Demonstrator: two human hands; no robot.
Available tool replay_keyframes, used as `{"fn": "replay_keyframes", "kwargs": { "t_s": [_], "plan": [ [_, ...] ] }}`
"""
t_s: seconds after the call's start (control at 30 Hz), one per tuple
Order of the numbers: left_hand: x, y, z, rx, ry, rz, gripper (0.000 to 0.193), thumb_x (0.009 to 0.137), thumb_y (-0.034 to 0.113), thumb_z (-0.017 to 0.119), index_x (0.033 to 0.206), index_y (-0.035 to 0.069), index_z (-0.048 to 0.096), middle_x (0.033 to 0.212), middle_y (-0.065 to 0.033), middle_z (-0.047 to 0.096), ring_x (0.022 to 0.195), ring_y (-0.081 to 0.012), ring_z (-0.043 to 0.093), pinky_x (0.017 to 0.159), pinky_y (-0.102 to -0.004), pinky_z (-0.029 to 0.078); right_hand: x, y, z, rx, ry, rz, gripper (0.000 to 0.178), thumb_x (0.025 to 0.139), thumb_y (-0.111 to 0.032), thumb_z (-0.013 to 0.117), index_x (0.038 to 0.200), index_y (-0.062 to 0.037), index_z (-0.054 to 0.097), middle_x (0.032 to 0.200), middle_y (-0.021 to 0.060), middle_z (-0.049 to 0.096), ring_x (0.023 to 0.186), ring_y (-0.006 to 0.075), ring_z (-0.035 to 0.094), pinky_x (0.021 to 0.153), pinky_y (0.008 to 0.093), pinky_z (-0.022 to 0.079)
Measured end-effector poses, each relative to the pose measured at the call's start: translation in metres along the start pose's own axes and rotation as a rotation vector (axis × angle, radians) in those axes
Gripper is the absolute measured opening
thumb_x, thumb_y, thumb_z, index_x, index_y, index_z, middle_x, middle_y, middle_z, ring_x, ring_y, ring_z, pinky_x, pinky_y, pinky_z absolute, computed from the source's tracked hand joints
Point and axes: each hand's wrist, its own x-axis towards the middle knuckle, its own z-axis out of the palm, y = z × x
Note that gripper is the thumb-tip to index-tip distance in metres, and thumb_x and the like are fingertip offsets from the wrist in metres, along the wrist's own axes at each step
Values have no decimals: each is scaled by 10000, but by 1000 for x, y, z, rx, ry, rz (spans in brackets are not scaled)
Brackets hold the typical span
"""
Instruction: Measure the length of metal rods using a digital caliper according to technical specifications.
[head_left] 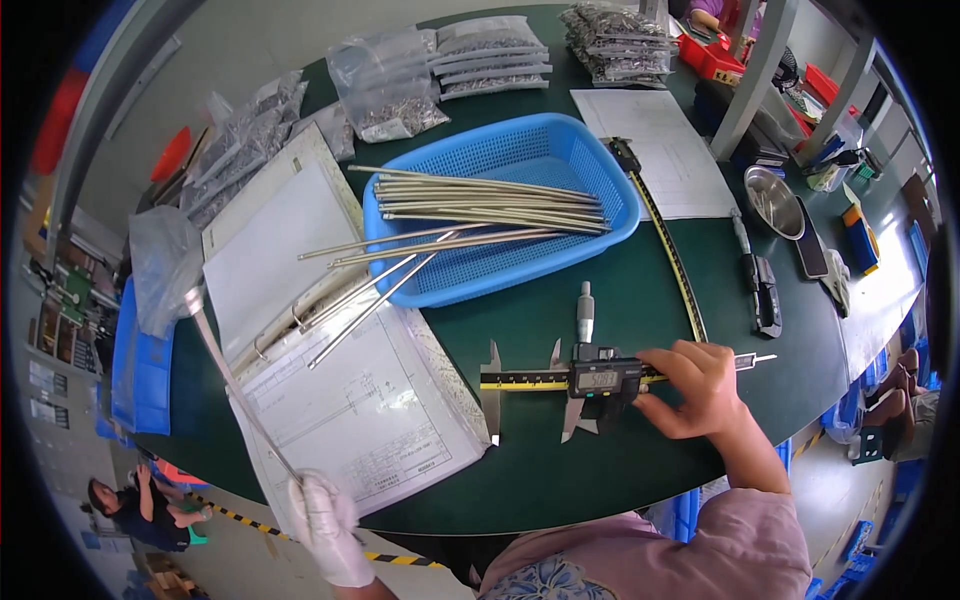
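Note:
My left hand (325, 520), in a white glove, is closed around the lower end of a long thin metal rod (238, 390). The rod slants up and left over an open binder (390, 410) of drawings, its wider end highest. My bare right hand (700, 390) grips a digital caliper (602, 378) by its slider, thumb below and fingers above. The caliper's jaws stand apart, pointing toward me, with nothing between them. A grey micrometer handle (586, 305) shows just behind the caliper. Several similar rods (490, 200) lie in and across a blue mesh basket (480, 285).
A second long caliper (665, 240) lies right of the basket. Beyond it are a digital micrometer (762, 290), a metal bowl (773, 202) and a phone (811, 240). Bags of small metal parts (490, 55) line the far edge. Someone else (150, 510) sits at the far left.

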Motion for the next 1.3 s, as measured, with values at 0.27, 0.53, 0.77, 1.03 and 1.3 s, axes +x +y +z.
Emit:
{"fn": "replay_keyframes", "kwargs": {
  "t_s": [0.27, 0.53, 0.77, 1.03, 1.3],
  "plan": [
    [103, 71, 79, 1332, -268, 1071, 196, 770, 203, 597, 695, 58, 487, 620, -108, 498, 502, -273, 508, 481, -374, 406, -9, 9, -2, 46, 23, -26, 349, 608, -279, 696, 857, -58, 592, 559, 14, 457, 429, 176, 481, 371, 283, 367],
    [153, 66, 143, 1463, -624, 1189, 228, 771, 279, 581, 663, 83, 537, 603, -87, 521, 500, -257, 542, 482, -365, 436, -15, 13, -11, 28, 70, 0, 337, 619, -301, 684, 841, -64, 595, 544, 4, 426, 404, 151, 456, 346, 271, 341],
    [178, 65, 210, 1277, -563, 1405, 122, 763, 192, 569, 699, 89, 554, 651, -70, 521, 599, -236, 561, 542, -361, 459, -13, 11, -14, 33, 102, -16, 305, 629, -293, 673, 809, -59, 597, 534, -9, 410, 396, 130, 442, 336, 257, 331],
    [189, 45, 289, 1463, -851, 1392, 78, 734, 113, 528, 744, 57, 581, 758, -105, 579, 710, -261, 599, 617, -361, 494, -14, 13, -13, 35, 140, -14, 348, 574, -285, 702, 819, -57, 605, 508, -12, 423, 376, 136, 429, 335, 261, 319],
    [180, 50, 290, 1564, -892, 1436, 89, 722, 68, 522, 742, 15, 591, 713, -150, 617, 670, -261, 632, 601, -340, 509, -14, 10, -15, 2, 111, -7, 333, 587, -281, 695, 823, -68, 600, 527, -7, 439, 398, 139, 457, 348, 257, 340]
  ]
}}
